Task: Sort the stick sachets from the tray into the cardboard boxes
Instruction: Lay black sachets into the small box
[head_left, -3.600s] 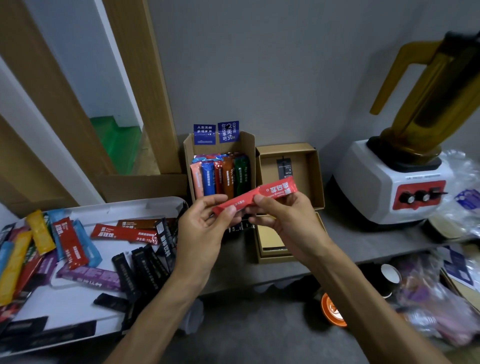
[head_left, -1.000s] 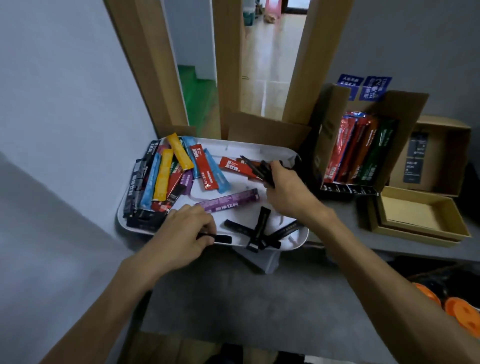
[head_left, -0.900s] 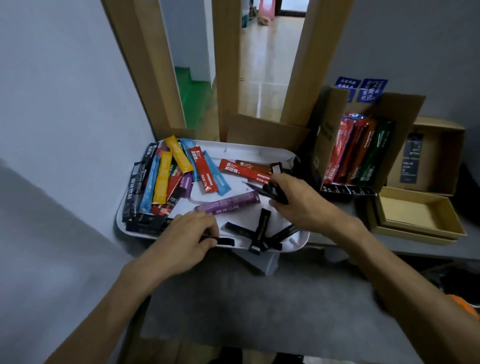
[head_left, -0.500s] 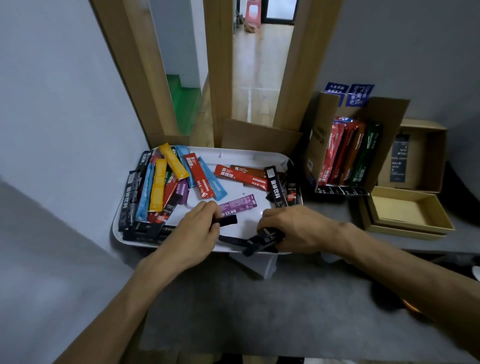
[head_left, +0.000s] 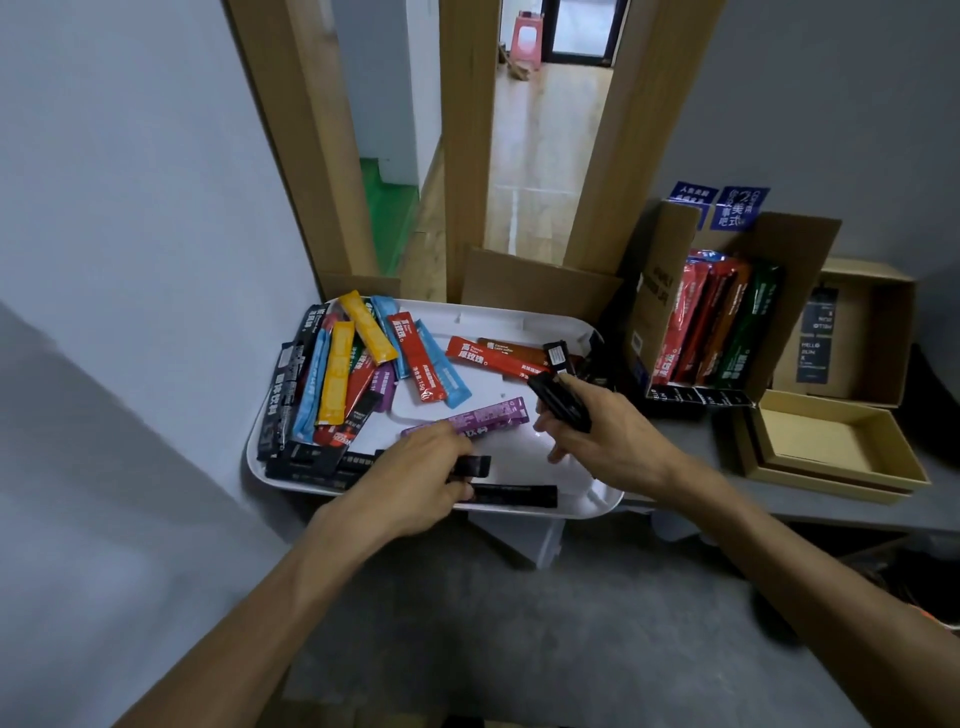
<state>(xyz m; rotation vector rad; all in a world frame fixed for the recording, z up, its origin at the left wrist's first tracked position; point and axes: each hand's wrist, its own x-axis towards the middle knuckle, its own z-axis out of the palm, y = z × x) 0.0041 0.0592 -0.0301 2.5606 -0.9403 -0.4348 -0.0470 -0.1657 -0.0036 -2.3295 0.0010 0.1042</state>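
Black sachets (head_left: 561, 402) bunched in the right hand (head_left: 602, 436), fingers curled tight round the bundle over the white tray (head_left: 519, 314); left hand (head_left: 415, 483) pinches a single black sachet (head_left: 475, 466) at the near rim, another black stick (head_left: 514, 496) lying just beside it; purple sachet (head_left: 478, 418) flat between the hands; yellow, blue and red sticks (head_left: 337, 374) heaped at the tray's left end; on the desk (head_left: 691, 457) to the right, the tall cardboard box (head_left: 789, 270) stands with red, orange and green sachets upright inside; shallow box (head_left: 831, 441) just in front of it.
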